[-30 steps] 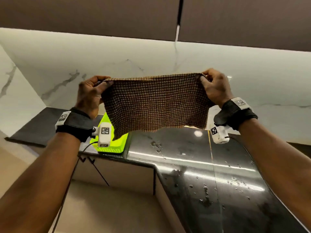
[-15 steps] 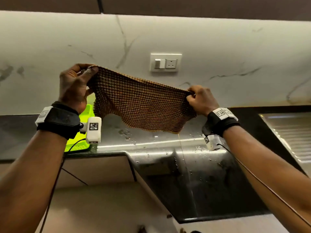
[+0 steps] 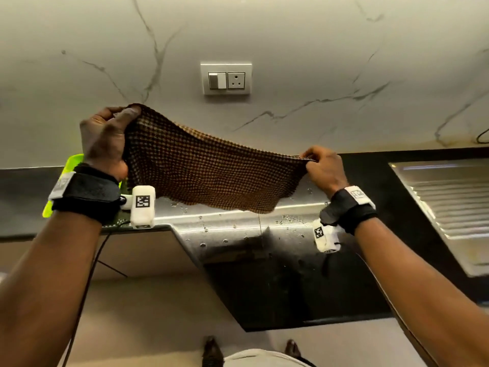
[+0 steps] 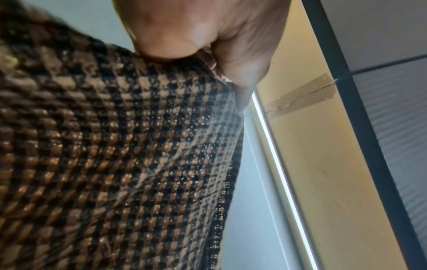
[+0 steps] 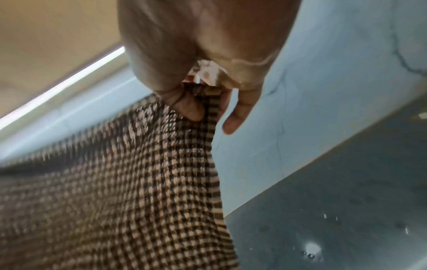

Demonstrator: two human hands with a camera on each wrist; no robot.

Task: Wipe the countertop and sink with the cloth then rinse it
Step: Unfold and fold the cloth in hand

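A brown-and-black checked cloth (image 3: 209,170) hangs spread in the air above the black countertop (image 3: 277,282). My left hand (image 3: 105,136) pinches its upper left corner, held higher. My right hand (image 3: 324,166) pinches the upper right corner, lower down. The cloth (image 4: 110,164) fills the left wrist view below the thumb and fingers of my left hand (image 4: 205,54). In the right wrist view my right hand (image 5: 198,102) pinches the cloth's edge (image 5: 129,191). Water drops dot the countertop under the cloth. The steel sink's drainboard (image 3: 449,202) lies at the right.
A bright green tray (image 3: 70,165) sits on the counter behind my left wrist. A switch and socket plate (image 3: 226,78) is on the marble wall. The counter's front edge steps inward at the left, with floor and my shoes (image 3: 211,350) below.
The view has swung right and down, bringing the socket and the sink into sight. My right hand has dropped lower than my left, so the cloth now slopes down to the right.
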